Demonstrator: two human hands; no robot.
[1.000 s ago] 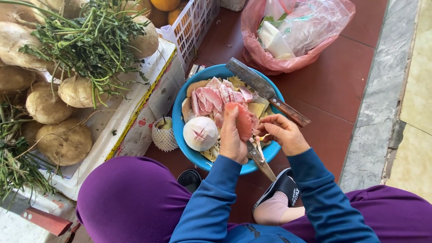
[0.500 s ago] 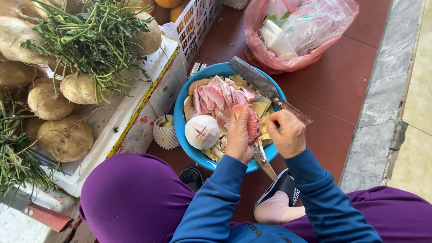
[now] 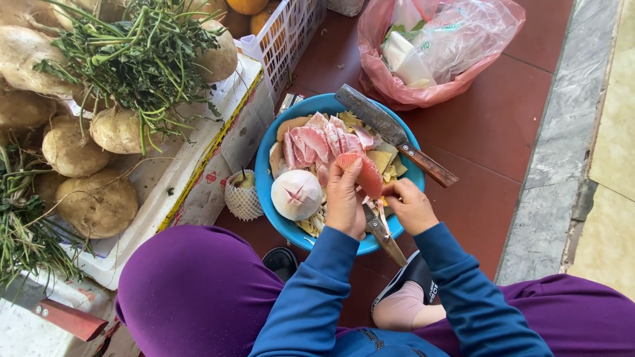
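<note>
Lying at the left edge of the floor, pale round tubers [image 3: 99,201] and green leaves [image 3: 139,49] are seen on a white box [image 3: 198,165]. A netted fruit [image 3: 242,195] is set just beside the blue basin [image 3: 271,198]. Inside the basin, a white peeled ball [image 3: 296,194] is found at the left rim, with pink segments [image 3: 317,142] and yellow rind pieces [image 3: 380,160] behind it. A pink segment [image 3: 368,174], glossy, curved and pale along its edge, is held over the basin's near rim by the left hand [image 3: 344,201], whose fingers are closed around it. The right hand [image 3: 411,206] is pinched on the segment's lower end; a small knife [image 3: 382,233] is seen just below it. A cleaver [image 3: 393,134] is laid across the far rim. A pink bag [image 3: 436,46] is seen at the far edge.
</note>
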